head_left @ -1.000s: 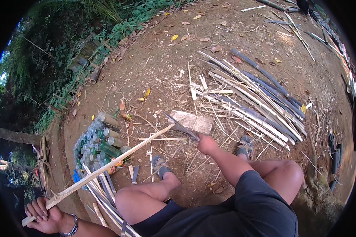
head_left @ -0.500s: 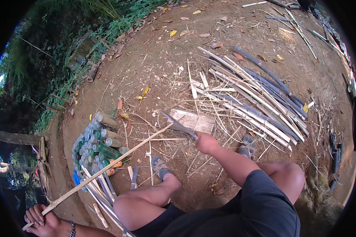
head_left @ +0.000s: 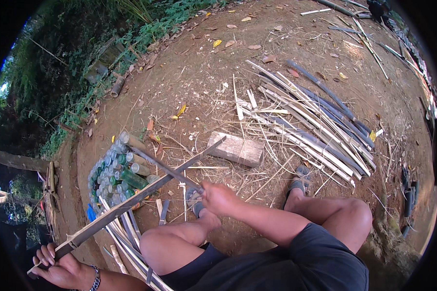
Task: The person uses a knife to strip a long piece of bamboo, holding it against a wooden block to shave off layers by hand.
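Note:
At the lower left my left hand (head_left: pixel 63 271) is closed around the near end of a long bamboo strip (head_left: pixel 109 216). The strip slants up and away, its dark outer face showing and its far tip over the left end of a wooden block (head_left: pixel 240 150); whether they touch I cannot tell. My right hand (head_left: pixel 221 198) grips a long-bladed knife (head_left: pixel 155 161) near the middle. The blade points up and left and crosses over the strip, left of the block. The knife's handle is mostly hidden in my fist.
A pile of split bamboo strips (head_left: pixel 315 128) lies at the right. Stacked glass bottles (head_left: pixel 133 178) stand left of my feet, and more strips (head_left: pixel 131 230) lie beside my left knee. Shavings and leaves litter the dirt; green plants (head_left: pixel 162 19) edge the far left.
My right hand and the knife have moved left and nearer, from over the block to across the strip. The strip has turned from its pale face to its dark face.

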Tool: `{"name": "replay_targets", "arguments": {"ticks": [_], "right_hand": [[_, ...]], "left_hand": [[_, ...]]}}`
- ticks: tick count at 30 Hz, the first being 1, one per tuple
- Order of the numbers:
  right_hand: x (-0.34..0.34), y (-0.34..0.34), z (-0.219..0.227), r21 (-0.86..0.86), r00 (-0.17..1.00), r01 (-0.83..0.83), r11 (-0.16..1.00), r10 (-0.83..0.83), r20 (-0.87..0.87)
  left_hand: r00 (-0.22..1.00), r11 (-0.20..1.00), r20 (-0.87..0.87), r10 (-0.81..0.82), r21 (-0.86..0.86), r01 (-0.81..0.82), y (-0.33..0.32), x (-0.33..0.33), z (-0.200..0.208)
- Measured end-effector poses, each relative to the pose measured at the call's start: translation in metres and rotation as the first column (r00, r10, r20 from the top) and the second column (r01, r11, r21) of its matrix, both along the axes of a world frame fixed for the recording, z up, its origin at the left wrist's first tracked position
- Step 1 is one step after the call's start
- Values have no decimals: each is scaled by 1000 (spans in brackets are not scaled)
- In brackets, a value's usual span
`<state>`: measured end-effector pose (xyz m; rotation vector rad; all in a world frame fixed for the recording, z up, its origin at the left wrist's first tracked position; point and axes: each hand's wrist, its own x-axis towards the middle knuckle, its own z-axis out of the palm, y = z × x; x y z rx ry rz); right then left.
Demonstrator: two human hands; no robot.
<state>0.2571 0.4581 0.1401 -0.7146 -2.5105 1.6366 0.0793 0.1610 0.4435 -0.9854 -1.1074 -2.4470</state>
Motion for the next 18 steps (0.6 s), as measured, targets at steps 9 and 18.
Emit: {"name": "replay_targets", "arguments": {"ticks": [9,18], "right_hand": [[17,75,-110,123,933,200,972,-227,279],[4,102,-123,-157,822,365,918,-239,516]], "left_hand": [[997,998,-58,56,-21,-57,-6,9,-4],[999,998,-10,45,-43,-46,-3,-6,-1]]}}
